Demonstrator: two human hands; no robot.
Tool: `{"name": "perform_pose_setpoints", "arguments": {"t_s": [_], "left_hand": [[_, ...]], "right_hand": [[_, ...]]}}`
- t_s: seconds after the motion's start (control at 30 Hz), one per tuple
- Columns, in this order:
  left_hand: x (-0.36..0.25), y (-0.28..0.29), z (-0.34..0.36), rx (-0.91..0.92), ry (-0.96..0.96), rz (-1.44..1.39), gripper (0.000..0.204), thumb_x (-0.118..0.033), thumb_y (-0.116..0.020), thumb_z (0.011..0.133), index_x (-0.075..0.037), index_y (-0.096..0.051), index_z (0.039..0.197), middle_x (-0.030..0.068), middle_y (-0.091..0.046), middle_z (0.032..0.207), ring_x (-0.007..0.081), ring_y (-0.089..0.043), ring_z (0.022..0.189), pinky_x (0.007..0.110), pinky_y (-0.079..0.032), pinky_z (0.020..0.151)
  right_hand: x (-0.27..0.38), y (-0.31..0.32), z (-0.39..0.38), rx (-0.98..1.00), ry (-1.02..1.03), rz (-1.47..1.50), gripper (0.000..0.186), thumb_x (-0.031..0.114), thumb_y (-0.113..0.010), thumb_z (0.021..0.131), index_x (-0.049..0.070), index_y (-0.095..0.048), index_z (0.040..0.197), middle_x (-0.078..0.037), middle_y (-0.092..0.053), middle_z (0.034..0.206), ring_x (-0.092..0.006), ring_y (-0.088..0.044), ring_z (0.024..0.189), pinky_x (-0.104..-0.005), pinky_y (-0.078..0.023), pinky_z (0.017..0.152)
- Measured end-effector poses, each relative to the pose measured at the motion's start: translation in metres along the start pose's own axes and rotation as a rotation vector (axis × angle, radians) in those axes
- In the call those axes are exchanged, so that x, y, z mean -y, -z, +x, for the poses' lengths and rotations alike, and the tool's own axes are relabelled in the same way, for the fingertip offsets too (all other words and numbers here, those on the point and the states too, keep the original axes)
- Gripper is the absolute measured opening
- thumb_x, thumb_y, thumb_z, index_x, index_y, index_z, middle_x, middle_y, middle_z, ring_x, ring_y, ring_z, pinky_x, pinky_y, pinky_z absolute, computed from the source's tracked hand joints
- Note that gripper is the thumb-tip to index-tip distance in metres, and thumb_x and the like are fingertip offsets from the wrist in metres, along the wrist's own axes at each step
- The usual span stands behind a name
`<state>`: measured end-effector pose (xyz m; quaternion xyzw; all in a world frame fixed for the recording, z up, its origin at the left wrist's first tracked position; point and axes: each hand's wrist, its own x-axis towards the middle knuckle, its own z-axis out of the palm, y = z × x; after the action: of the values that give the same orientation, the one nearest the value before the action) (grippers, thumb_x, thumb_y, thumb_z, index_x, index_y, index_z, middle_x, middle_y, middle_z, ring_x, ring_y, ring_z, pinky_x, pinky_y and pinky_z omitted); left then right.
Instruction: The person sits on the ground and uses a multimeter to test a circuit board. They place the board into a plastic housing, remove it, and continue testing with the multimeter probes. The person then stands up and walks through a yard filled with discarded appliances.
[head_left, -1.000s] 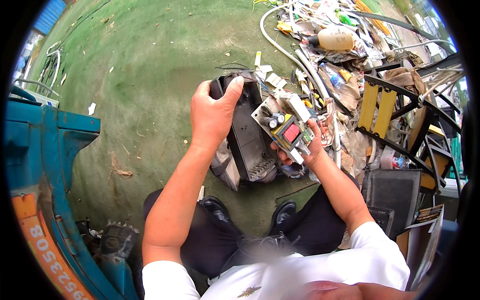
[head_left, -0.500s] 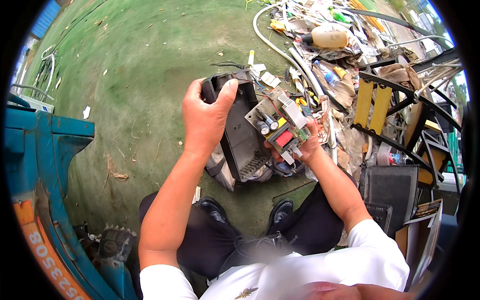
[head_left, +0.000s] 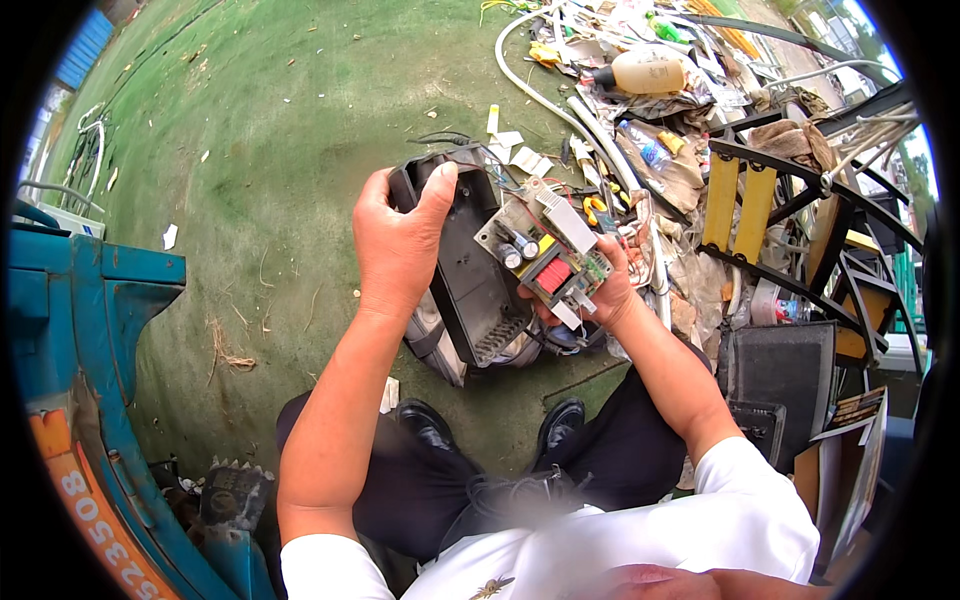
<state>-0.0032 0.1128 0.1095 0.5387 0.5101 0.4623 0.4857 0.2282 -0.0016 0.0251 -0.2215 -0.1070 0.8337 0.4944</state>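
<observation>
Well, open black casing point(head_left: 462, 270), circuit board point(head_left: 546, 252) outside — in right hand point(head_left: 614, 292).

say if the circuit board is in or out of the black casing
Out: the right hand holds the circuit board; the black casing, in the left hand, shows its bare floor.

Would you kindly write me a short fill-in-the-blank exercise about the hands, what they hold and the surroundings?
1. The left hand grips a plastic housing coloured ____.
2. In the right hand is a ____ bearing a pinkish-red coil.
3. The heap of scrap lies on the person's ____ side.
4. The ground beyond the hands is mostly ____ in colour.

Missing words: black; circuit board; right; green.
</observation>
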Motion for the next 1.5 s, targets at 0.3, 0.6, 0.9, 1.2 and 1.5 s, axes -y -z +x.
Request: {"name": "perform_pose_setpoints", "arguments": {"t_s": [0.3,0.6,0.9,1.2,1.5], "left_hand": [[0.003,0.001,0.000,-0.014,0.038,-0.021,0.038,-0.034,-0.081,0.088,0.000,-0.064,0.093,0.0006,-0.066,0.081,0.0076,-0.056,0.071,0.025,-0.049,0.065],[0.004,0.002,0.000,-0.018,0.003,0.018,0.039,-0.034,-0.081,0.088,0.000,-0.065,0.094,0.0007,-0.066,0.082,0.0075,-0.057,0.072,0.025,-0.049,0.066],[0.002,0.002,-0.001,-0.020,0.011,0.011,0.040,-0.036,-0.081,0.087,0.000,-0.065,0.093,0.0003,-0.066,0.081,0.0074,-0.056,0.072,0.026,-0.049,0.065],[0.004,0.003,0.000,-0.043,0.027,0.038,0.040,-0.036,-0.081,0.087,0.001,-0.066,0.094,0.0022,-0.068,0.082,0.0081,-0.058,0.072,0.026,-0.050,0.066],[0.006,0.003,0.001,-0.043,0.025,0.061,0.041,-0.036,-0.082,0.086,0.001,-0.066,0.096,0.0031,-0.069,0.084,0.0089,-0.059,0.074,0.027,-0.051,0.068]], "right_hand": [[-0.005,0.023,0.000,-0.080,0.028,0.037,0.085,0.060,-0.058,0.085,0.011,-0.042,0.153,-0.028,-0.054,0.141,-0.0501,-0.061,0.118,-0.0583,-0.058,0.081],[-0.005,0.023,-0.002,-0.117,0.037,0.034,0.088,0.059,-0.058,0.085,0.010,-0.038,0.156,-0.026,-0.055,0.141,-0.0482,-0.062,0.117,-0.0579,-0.058,0.082],[-0.007,0.025,-0.002,-0.109,0.037,0.017,0.088,0.060,-0.057,0.086,0.011,-0.037,0.156,-0.026,-0.054,0.142,-0.0482,-0.062,0.117,-0.0578,-0.058,0.083],[-0.005,0.020,-0.001,-0.096,0.016,0.088,0.064,0.049,-0.058,0.089,0.008,-0.059,0.138,-0.015,-0.067,0.130,-0.0319,-0.064,0.116,-0.0520,-0.046,0.105],[-0.004,0.018,-0.002,-0.120,0.045,0.060,0.062,0.048,-0.060,0.088,0.007,-0.061,0.136,-0.013,-0.067,0.129,-0.0287,-0.063,0.117,-0.0465,-0.045,0.106]]}}
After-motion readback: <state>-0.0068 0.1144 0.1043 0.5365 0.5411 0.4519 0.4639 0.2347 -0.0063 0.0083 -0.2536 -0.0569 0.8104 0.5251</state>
